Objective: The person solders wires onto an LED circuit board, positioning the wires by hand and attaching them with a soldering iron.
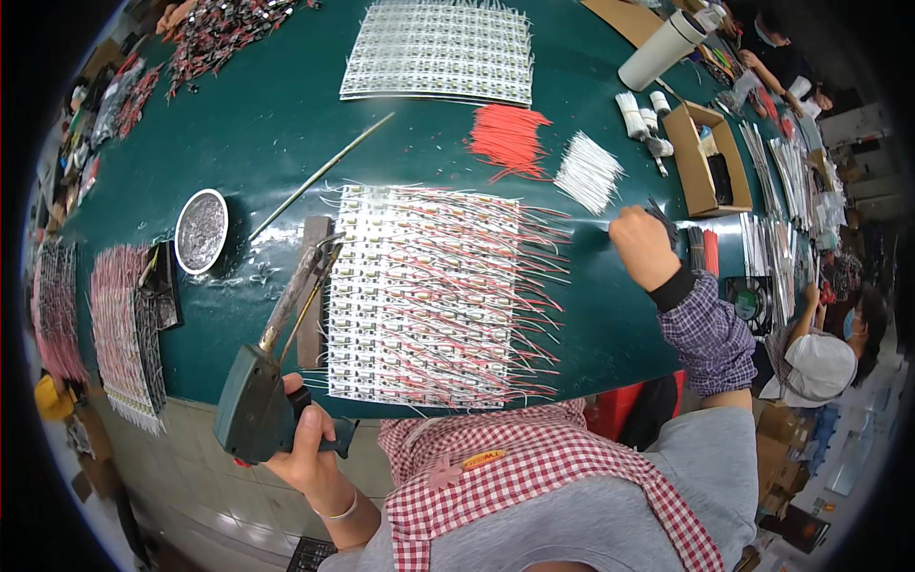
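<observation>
My left hand [313, 456] is wrapped round the grip of a dark green soldering gun [250, 402]. The gun's long tip slants up to the left edge of a white circuit board panel [357, 315]. Rows of small parts cover this panel, and red, white and black wires trail off its right side. Right of the panel, my right hand [642, 246] is closed in a fist over the table, beside a bunch of black wires [662, 221]. Whatever its fingers hold, if anything, is hidden. A dark flat bar [312, 345] lies along the panel's left edge, partly behind the gun's tip.
On the green table [276, 133] lie red wires [508, 140], white wires [588, 173], a thin rod [324, 168] and a round bowl [202, 232]. Stacked panels [437, 52] lie at the far side. A cardboard box [701, 162] and a bottle [662, 50] are right. Co-workers sit at the right.
</observation>
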Available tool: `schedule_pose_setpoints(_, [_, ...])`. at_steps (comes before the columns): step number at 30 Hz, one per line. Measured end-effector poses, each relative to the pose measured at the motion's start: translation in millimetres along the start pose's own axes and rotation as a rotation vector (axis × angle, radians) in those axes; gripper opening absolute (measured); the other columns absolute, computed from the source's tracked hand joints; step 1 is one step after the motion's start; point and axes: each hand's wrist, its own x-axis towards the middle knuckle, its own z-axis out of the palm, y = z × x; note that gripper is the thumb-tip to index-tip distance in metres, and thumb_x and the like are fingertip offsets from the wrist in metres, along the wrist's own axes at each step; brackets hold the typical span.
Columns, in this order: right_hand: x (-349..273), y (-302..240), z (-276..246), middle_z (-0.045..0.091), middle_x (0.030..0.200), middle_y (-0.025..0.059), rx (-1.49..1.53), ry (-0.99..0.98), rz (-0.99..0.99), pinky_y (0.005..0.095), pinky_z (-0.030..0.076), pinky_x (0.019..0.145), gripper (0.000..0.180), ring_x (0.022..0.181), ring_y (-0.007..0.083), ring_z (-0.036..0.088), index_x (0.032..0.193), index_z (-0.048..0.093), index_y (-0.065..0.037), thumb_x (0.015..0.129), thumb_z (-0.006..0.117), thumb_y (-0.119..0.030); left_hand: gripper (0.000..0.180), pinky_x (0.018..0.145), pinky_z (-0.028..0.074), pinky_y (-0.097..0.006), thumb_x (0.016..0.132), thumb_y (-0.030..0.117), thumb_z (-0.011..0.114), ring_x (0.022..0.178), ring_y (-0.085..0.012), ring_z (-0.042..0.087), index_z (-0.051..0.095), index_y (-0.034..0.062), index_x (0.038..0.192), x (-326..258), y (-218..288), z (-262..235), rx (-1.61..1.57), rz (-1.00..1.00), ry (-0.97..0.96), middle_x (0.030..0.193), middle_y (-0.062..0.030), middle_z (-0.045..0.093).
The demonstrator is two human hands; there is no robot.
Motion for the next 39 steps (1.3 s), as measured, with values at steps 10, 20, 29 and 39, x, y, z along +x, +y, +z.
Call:
schedule_pose_setpoints(10, [57, -20, -66, 0.061, 0.084, 0.0151, 0.589, 0.167, 0.088, 0.0416, 0.051, 0.073, 0.012, 0.083, 0.0360, 0.061, 0.086, 0.066, 0.000, 0.077, 0.062, 0.008, 0.054, 0.047, 0.041, -0.024, 0.080, -0.006, 0.062, 0.061, -0.0134, 0.053, 0.047, -0.0082, 0.132, 34, 1, 7, -0.020, -0.070, 0.069, 0.114, -0.0230, 0.062])
schedule_pose_setpoints(20, [168, -167, -36, 0.066, 0.088, 0.0104, 1.090, 0.562, -0.064, 0.0383, 0.052, 0.071, 0.017, 0.083, 0.0296, 0.063, 0.092, 0.070, -0.002, 0.077, 0.070, 0.007, 0.048, 0.053, 0.047, -0.023, 0.078, -0.011, 0.069, 0.071, -0.0137, 0.061, 0.058, -0.0071, 0.124, 69, -1, 46, 0.100, -0.219, 0.021, 0.108, -0.0175, 0.068])
schedule_pose_setpoints(29, [166, -181, -26, 0.060, 0.095, 0.0119, 0.952, 0.520, -0.052, 0.0365, 0.052, 0.077, 0.027, 0.090, 0.0284, 0.057, 0.098, 0.065, 0.001, 0.071, 0.061, 0.006, 0.044, 0.059, 0.049, -0.025, 0.078, -0.009, 0.075, 0.072, -0.0124, 0.061, 0.060, -0.0072, 0.119, 75, -41, 41, 0.403, -0.188, -0.072, 0.105, -0.0130, 0.068])
schedule_pose_setpoints(39, [169, -182, -35, 0.061, 0.089, 0.0095, 0.904, 0.535, -0.024, 0.0356, 0.052, 0.071, 0.030, 0.082, 0.0267, 0.060, 0.095, 0.068, 0.000, 0.067, 0.064, 0.010, 0.021, 0.067, 0.049, -0.026, 0.079, 0.000, 0.078, 0.077, -0.0100, 0.062, 0.068, -0.0040, 0.096, 82, -46, 57, 0.420, -0.177, -0.124, 0.088, -0.0063, 0.070])
